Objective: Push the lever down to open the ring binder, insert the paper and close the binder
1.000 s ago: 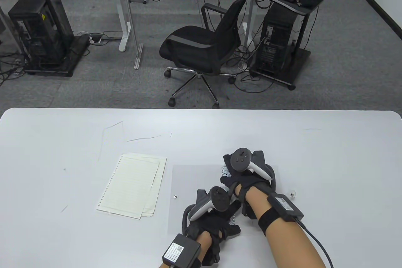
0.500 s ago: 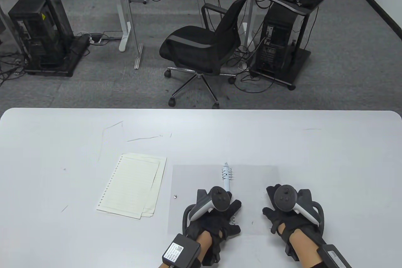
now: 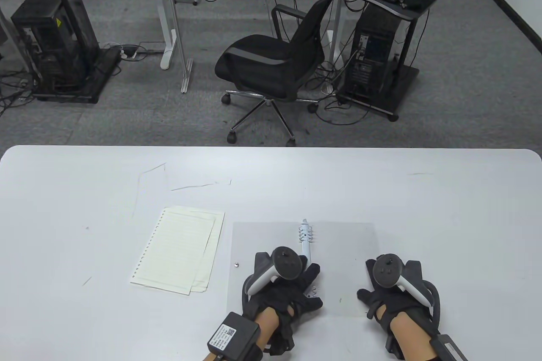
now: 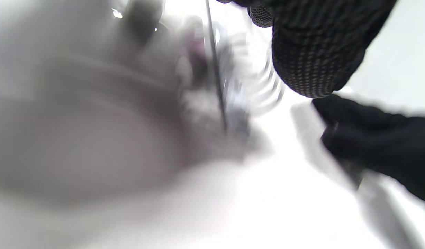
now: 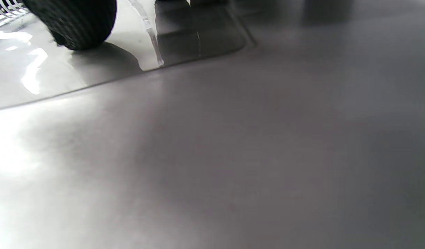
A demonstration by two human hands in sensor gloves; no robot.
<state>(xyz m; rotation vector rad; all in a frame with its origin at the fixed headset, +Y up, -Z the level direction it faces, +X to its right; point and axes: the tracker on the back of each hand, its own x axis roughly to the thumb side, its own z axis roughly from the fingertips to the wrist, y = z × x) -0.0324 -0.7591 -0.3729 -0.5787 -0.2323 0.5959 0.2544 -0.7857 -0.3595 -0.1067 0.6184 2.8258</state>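
A translucent binder (image 3: 343, 246) lies flat and spread on the white table (image 3: 444, 208). Its white ring spine (image 3: 305, 237) runs down the middle towards me. My left hand (image 3: 311, 282) covers the near end of the spine, with fingers and thumb on either side of the rings. In the blurred left wrist view a fingertip (image 4: 313, 52) hangs over the rings (image 4: 264, 86). My right hand (image 3: 366, 278) lies flat on the binder's right cover near its front corner; one fingertip (image 5: 77, 24) touches the glossy cover (image 5: 32, 79). The stack of lined punched paper (image 3: 178, 249) lies left of the binder, with no hand on it.
A small metal stud (image 3: 236, 264) sits on the binder's left cover. Thin pencil-like scratches (image 3: 190, 186) mark the table beyond the paper. An office chair (image 3: 275, 64) and computer carts stand on the floor past the far table edge.
My right hand left the far end of the ring spine and came back to the near right part of the cover. My left hand shifted slightly left along the spine.
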